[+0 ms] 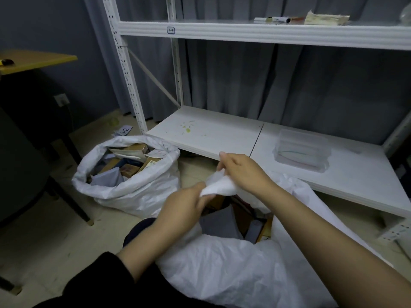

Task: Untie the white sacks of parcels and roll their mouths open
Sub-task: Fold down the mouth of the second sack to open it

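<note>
A white sack (222, 270) stands on the floor right in front of me, its mouth partly apart so that grey and brown parcels (224, 221) show inside. My left hand (184, 207) and my right hand (242, 172) both grip a bunched fold of the sack's rim (220, 185), held up above the opening. A second white sack (133, 187) stands to the left with its mouth rolled down and wide open, full of boxes and envelopes.
A white metal rack (222, 134) with a low shelf stands just behind the sacks; a clear plastic box (302, 152) lies on that shelf. A dark chair (26, 170) and a yellow-topped table (33, 61) are at the left. The floor is pale tile.
</note>
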